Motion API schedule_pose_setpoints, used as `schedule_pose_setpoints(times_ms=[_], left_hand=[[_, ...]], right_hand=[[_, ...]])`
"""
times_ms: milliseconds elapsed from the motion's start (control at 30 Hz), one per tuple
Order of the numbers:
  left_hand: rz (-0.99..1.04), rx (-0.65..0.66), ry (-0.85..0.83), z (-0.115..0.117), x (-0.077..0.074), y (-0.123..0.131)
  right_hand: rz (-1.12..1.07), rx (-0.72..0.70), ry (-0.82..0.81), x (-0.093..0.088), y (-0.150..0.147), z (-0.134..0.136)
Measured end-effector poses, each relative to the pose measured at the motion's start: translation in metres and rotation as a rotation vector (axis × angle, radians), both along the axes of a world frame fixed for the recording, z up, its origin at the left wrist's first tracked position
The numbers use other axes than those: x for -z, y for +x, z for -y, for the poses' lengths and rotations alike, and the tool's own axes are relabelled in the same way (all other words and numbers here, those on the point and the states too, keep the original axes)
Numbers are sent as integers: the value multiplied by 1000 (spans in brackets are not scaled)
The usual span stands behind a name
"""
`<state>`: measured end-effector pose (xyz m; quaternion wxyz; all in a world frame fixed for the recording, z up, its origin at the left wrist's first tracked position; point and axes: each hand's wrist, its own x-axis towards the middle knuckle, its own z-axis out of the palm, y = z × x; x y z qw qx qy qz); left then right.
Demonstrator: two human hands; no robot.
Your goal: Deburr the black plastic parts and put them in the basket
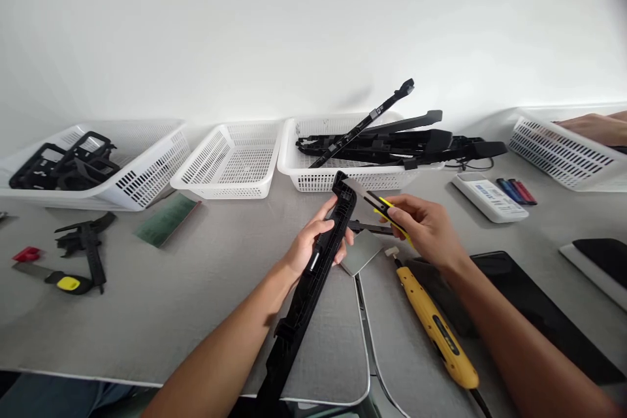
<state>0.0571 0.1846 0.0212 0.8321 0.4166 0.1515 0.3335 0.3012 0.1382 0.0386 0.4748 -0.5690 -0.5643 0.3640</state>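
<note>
Gripping the long black bar [304, 300] near its upper end, your left hand [304, 245] has its fingers and thumb wrapped round it. Your right hand [426, 225], just right of the bar, is closed on a yellow-edged cutter [379, 204], whose blade lies at the bar's top end; whether blade and bar touch, you cannot tell.

To the bar's right you have a yellow corded tool [434, 323], and farther right a flat black panel [543, 317]. Beyond the bar's top end is a white basket [323, 181] heaped with black strips [392, 144], several jutting past its rim. Left of the bar's top stands a smaller basket [220, 192]; farther left, a larger basket [151, 173] contains black frames [35, 171]. Well to the bar's right, another person's hand [595, 127] is over a fourth basket [563, 153].

Beneath the bar spreads your grey table [210, 294], with a green sheet [169, 217] and a folding knife [68, 282] to the bar's left. Past all the baskets rises a plain white wall [245, 32].
</note>
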Motion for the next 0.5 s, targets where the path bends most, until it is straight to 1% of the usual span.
schedule_pose_setpoints(times_ms=[33, 67, 133, 167, 200, 233, 267, 400, 433, 467, 500], left_hand=[[-2, 4, -3, 0, 0, 0], [-5, 6, -7, 0, 0, 0], [-13, -3, -10, 0, 1, 1], [-17, -9, -8, 0, 2, 1], [-20, -12, -5, 0, 2, 1], [-23, -12, -1, 0, 3, 1], [-25, -8, 1, 0, 3, 0], [-32, 34, -2, 0, 4, -1], [-32, 43, -1, 0, 4, -1], [-30, 47, 0, 1, 4, -1], [-30, 49, 1, 1, 5, 0]], right_hand=[[-6, -8, -7, 0, 0, 0], [-10, -57, -31, -1, 0, 1], [-5, -209, -103, -2, -1, 2], [4, -264, -128, -3, -2, 2], [16, -284, -138, -3, -2, 2], [24, -267, -132, -3, -2, 2], [25, -217, -114, -3, -2, 1], [-48, 102, -6, -2, 4, -3], [-67, 135, 14, -3, 5, -2], [-77, 122, 22, -4, 5, -1], [-78, 67, 16, -6, 4, 0]])
